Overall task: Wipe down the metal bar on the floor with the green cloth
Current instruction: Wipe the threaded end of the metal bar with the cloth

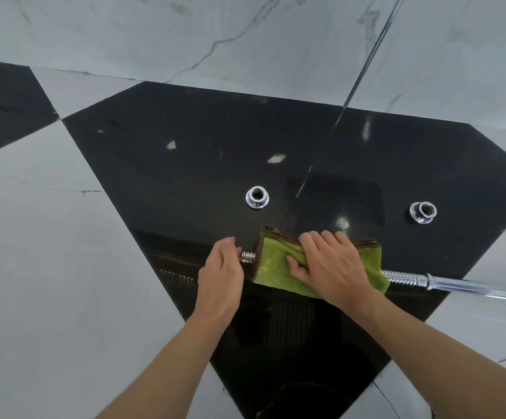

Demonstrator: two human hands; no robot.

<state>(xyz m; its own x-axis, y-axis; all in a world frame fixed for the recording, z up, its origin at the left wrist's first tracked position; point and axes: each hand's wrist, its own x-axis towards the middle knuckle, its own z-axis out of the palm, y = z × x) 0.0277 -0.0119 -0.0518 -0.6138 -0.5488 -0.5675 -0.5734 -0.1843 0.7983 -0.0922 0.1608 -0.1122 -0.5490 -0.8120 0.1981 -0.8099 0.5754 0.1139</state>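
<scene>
My forearms reach down over the black floor tile [185,164]. My left hand [221,278] curls around the threaded end of the metal bar [408,278], I judge to stop it rolling. My right hand [327,264] presses the green cloth [271,267] closed over the bar just beside that end, thumb tucked under. The bar lies on the floor, running off right. Two chrome collars [257,197] sit apart behind it, presumably unscrewed for cleaning.
</scene>
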